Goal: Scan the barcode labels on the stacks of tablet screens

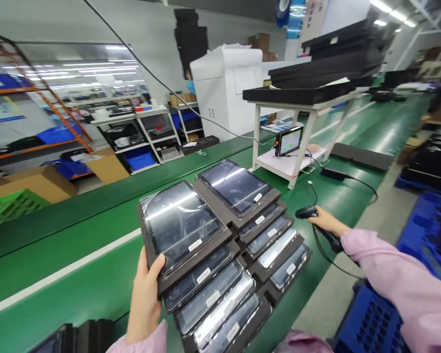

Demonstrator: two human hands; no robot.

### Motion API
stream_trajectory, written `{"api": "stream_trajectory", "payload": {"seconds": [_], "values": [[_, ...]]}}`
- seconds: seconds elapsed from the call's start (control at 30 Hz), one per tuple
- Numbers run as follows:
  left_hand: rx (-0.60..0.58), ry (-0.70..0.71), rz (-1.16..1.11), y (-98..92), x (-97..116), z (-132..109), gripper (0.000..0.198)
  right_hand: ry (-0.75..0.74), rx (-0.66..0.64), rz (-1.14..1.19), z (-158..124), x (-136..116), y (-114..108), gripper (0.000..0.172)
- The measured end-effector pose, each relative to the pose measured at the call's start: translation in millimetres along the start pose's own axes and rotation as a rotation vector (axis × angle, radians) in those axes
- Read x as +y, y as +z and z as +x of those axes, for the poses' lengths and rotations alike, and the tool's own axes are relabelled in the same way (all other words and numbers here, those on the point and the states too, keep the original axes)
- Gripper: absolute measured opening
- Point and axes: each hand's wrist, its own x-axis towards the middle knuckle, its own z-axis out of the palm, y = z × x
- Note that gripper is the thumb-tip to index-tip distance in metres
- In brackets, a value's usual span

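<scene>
My left hand (149, 289) grips the near left edge of a stack of dark foam trays (215, 208), thumb on top. Each tray bears flat screen panels in clear film, such as the left panel (182, 220) and the right panel (235, 186), with small white labels along their near edges. The trays are fanned out in steps toward me, so the lower labels show. In my right hand (327, 220) is a black barcode scanner (306, 212), its head facing the trays and its cable hanging below.
A green conveyor belt (69, 274) runs beneath the trays. Beyond them a white stand (257, 135) carries black trays above and a small monitor (289, 142) below. A blue crate (371, 318) stands at lower right. More foam trays (93, 336) lie at lower left.
</scene>
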Motion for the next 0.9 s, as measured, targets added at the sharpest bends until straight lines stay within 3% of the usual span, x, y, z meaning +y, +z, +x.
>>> {"api": "stream_trajectory", "payload": {"seconds": [0.17, 0.27, 0.33, 0.4, 0.47, 0.53, 0.63, 0.73, 0.83, 0.9], "values": [[0.134, -0.08, -0.056, 0.9, 3.8, -5.8, 0.077, 0.017, -0.059, -0.083, 81.1, 18.3, 57.3, 0.067], [0.211, -0.113, -0.06, 2.0, 8.3, -10.4, 0.081, -0.028, -0.066, -0.081, 104.2, 19.7, 63.5, 0.079], [0.24, -0.102, -0.04, 2.4, 11.3, -10.4, 0.076, -0.1, -0.054, -0.057, 110.9, 5.6, 57.4, 0.094], [0.245, -0.054, -0.014, 3.0, 13.1, -8.0, 0.067, -0.217, -0.061, 0.009, 109.0, -23.8, 49.6, 0.101], [0.231, 0.017, 0.002, 4.4, 12.9, -4.9, 0.055, -0.334, -0.15, 0.144, 96.9, -64.2, 44.0, 0.088], [0.213, 0.073, 0.005, 6.2, 10.5, -3.7, 0.049, -0.387, -0.452, 0.427, 75.9, -104.5, 39.8, 0.079], [0.203, 0.113, -0.001, 7.8, 4.0, -8.9, 0.049, -0.418, -0.723, 0.476, 40.3, -140.5, 31.3, 0.063], [0.167, 0.108, -0.03, 6.6, -4.6, -20.2, 0.053, -0.328, -0.831, 0.5, 21.3, -139.3, 21.3, 0.054], [0.123, 0.1, -0.089, 5.0, -14.8, -28.8, 0.059, -0.188, -0.788, 0.448, 21.6, -125.6, 16.5, 0.052], [0.112, 0.098, -0.14, 5.0, -22.5, -30.5, 0.063, -0.173, -0.719, 0.402, 22.0, -120.8, 16.3, 0.054]]}}
